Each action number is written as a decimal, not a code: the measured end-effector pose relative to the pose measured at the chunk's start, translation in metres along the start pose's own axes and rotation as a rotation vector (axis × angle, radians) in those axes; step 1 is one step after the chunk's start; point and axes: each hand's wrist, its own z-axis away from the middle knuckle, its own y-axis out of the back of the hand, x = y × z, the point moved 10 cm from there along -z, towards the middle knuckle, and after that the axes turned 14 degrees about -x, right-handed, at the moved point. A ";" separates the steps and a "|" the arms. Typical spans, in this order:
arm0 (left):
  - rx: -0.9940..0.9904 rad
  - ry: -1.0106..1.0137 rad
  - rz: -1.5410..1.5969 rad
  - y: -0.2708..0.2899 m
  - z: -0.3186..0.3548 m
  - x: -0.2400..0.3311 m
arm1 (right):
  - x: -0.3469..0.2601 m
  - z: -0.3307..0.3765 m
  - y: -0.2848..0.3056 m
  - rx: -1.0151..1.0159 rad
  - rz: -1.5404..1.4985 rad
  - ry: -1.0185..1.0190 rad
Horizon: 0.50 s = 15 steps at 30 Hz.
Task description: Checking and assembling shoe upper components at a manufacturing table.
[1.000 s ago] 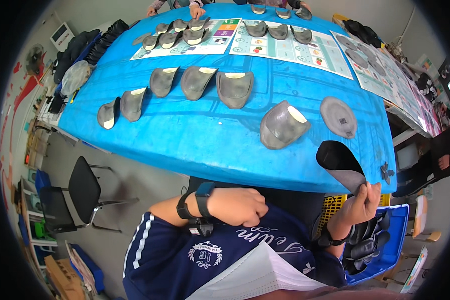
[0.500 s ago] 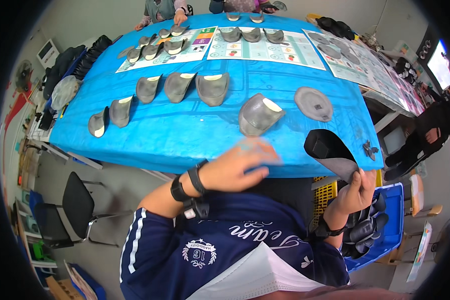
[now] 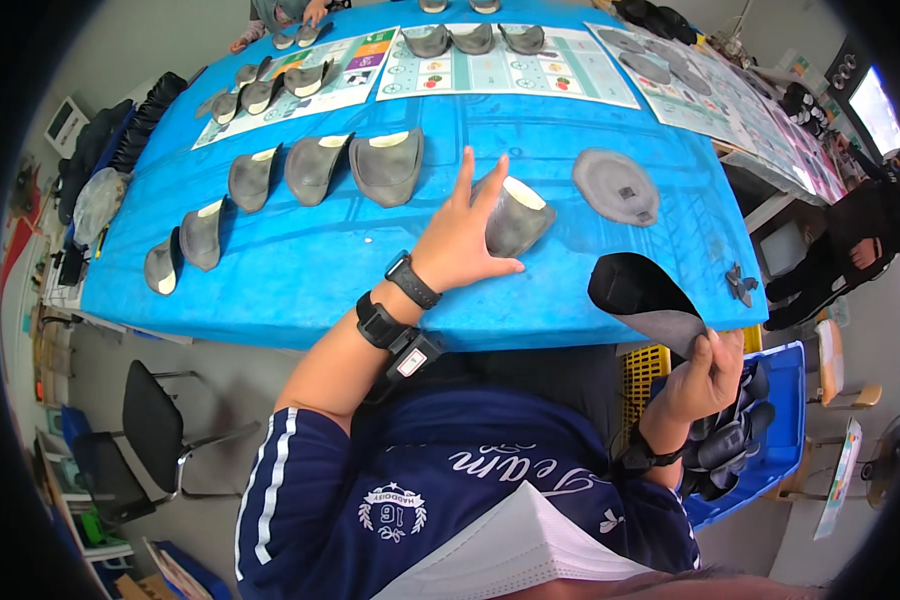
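Note:
My right hand pinches the lower end of a curved dark grey piece, shaped like a slipper upper, with a black inner side. That piece is held up over the table's near right edge. My left hand reaches across the blue-covered table with its fingers spread, at the left side of a similar grey upper with a pale patch. Its fingers partly hide that upper; whether they touch it I cannot tell. A flat grey oval piece lies to the right of it.
Several more grey uppers stand in rows on the blue table cover and printed sheets. Small dark scraps lie at the right edge. A blue crate of dark pieces stands below, beside a yellow basket. Another person's hand is far left.
My left hand has moved forward across the table to the grey upper, its fingers spreading. My right hand still holds its piece. The whole view has shifted slightly.

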 end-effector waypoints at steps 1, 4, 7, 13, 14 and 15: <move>-0.002 -0.026 0.017 0.001 0.001 0.002 | 0.002 0.000 -0.002 0.000 0.004 -0.009; -0.055 -0.072 0.054 0.005 0.010 0.008 | 0.009 0.002 -0.009 -0.018 -0.022 -0.013; -0.178 -0.134 0.045 0.006 0.029 0.019 | 0.017 0.006 -0.011 -0.009 -0.018 -0.048; -0.101 -0.104 0.097 0.011 0.066 0.002 | 0.022 0.008 -0.021 -0.026 0.015 -0.039; -0.071 -0.091 0.212 0.013 0.069 -0.004 | 0.023 0.007 -0.024 -0.031 0.016 -0.046; -0.072 -0.086 0.218 0.012 0.071 -0.007 | 0.022 0.005 -0.028 -0.045 0.021 -0.037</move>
